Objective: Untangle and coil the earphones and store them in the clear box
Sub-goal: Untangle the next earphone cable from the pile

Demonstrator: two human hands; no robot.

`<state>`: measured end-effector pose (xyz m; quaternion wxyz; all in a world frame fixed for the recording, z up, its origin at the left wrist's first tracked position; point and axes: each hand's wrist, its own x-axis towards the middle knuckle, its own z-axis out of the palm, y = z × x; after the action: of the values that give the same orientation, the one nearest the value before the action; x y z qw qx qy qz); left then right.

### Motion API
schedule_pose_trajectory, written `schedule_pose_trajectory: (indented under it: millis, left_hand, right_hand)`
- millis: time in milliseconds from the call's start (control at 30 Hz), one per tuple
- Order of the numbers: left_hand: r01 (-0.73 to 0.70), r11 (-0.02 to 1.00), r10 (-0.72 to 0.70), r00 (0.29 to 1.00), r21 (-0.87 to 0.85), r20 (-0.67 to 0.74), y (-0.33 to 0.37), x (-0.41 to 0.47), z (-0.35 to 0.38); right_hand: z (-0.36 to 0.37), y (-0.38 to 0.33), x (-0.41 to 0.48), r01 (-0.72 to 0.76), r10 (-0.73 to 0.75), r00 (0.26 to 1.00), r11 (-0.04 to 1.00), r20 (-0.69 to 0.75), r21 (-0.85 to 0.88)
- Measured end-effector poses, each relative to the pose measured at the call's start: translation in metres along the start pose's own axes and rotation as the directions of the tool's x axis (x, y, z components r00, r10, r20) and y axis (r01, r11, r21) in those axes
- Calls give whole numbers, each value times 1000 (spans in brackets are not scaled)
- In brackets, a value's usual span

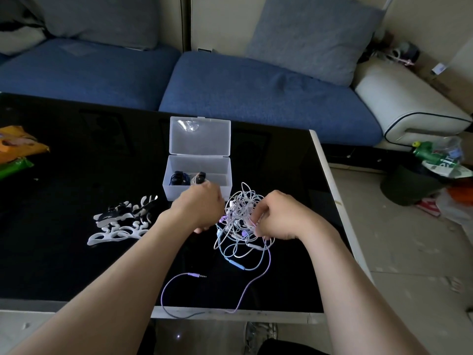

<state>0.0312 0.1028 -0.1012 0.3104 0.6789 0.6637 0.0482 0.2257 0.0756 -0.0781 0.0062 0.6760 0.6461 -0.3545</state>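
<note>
A tangled ball of white, blue and purple earphone cables (240, 216) is lifted slightly over the black table, between both hands. My left hand (202, 204) pinches the tangle's left side. My right hand (277, 213) grips its right side with curled fingers. A purple cable with a jack plug (197, 275) trails down to the table's front edge. The clear box (197, 185) stands open just behind my left hand, lid up, with two coiled earphones (188, 178) inside.
White and black cable winders (122, 221) lie left of my hands on the black table (76, 252). Snack bags (18, 147) sit at the far left. A blue sofa (230, 85) runs behind the table. Rubbish and a dark bin (414, 183) are on the floor right.
</note>
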Motion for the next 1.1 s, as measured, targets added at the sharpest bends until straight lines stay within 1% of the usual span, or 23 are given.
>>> schedule_pose_trajectory:
  millis: [33,67,100,133,200,233,300,333,367,433,467,533,567,600,667,733,767,800,867,933,1000,1033,1100]
  left_hand:
    - [-19,1000,17,996,-25,-90,3,0,-4]
    - [-44,995,27,983,-89,-184,6,0,-7]
    - [-67,980,18,967,-186,-255,9,-1,-10]
    - [-91,949,1,958,-302,-287,13,-1,-12]
    - [-147,848,12,966,-510,-257,18,-2,-16]
    - [-173,797,40,971,-578,-237,20,-3,-17]
    - [-212,714,79,971,-667,-225,22,-4,-18]
    - [-227,685,92,970,-693,-226,24,-5,-19]
    - [-241,655,108,968,-716,-227,25,-6,-21]
    - [-274,615,161,961,-740,-223,29,-11,-25]
    - [-291,618,187,957,-730,-222,31,-14,-28]
    - [-317,624,220,948,-714,-228,33,-21,-34]
    - [-330,631,226,944,-702,-240,33,-22,-36]
    - [-351,660,220,936,-665,-275,32,-22,-37]
    - [-365,768,166,907,-526,-387,26,-18,-37]
    - [-305,890,107,862,-339,-496,18,-14,-37]
    - [-266,928,98,849,-260,-520,14,-12,-36]
    - [-227,952,92,851,-205,-516,11,-12,-34]
    - [-155,981,79,872,-120,-483,8,-11,-30]
    - [-98,995,73,892,-33,-446,7,-11,-26]
    - [-73,997,78,901,28,-426,6,-11,-25]
    - [-66,997,79,900,46,-429,7,-12,-25]
    - [-54,995,86,889,83,-450,8,-14,-26]
  right_hand:
    - [0,0,1,-9,9,1000,1000,-22,18]
    - [0,0,1,-12,13,999,999,-50,32]
    - [0,-1,2,-13,17,997,999,-80,42]
    - [0,-2,2,-12,18,992,999,-122,50]
    - [1,-3,3,3,8,972,999,-233,47]
    - [1,-4,4,16,-3,953,999,-303,39]
    - [1,-7,5,66,-31,906,996,-421,68]
    - [1,-9,5,118,-48,888,985,-458,125]
    - [-1,-12,5,183,-72,883,963,-463,200]
    - [-2,-19,4,316,-159,893,889,-422,332]
    - [-1,-22,4,360,-207,890,867,-407,345]
    - [2,-24,7,389,-257,876,876,-407,284]
    - [3,-23,9,384,-258,870,889,-421,248]
    - [5,-21,11,364,-236,868,901,-438,236]
    - [3,-17,14,329,-171,846,913,-506,242]
    - [0,-13,16,321,-95,794,904,-601,282]
    - [-1,-12,16,333,-72,765,894,-640,298]
    - [-1,-12,16,360,-59,741,876,-669,321]
    - [-3,-16,14,431,-38,727,803,-686,412]
    - [-3,-24,10,475,-19,753,708,-658,523]
    - [-5,-31,6,479,16,777,635,-630,607]
    - [-6,-34,4,476,60,783,583,-619,659]
    - [-11,-38,1,483,156,791,433,-591,761]
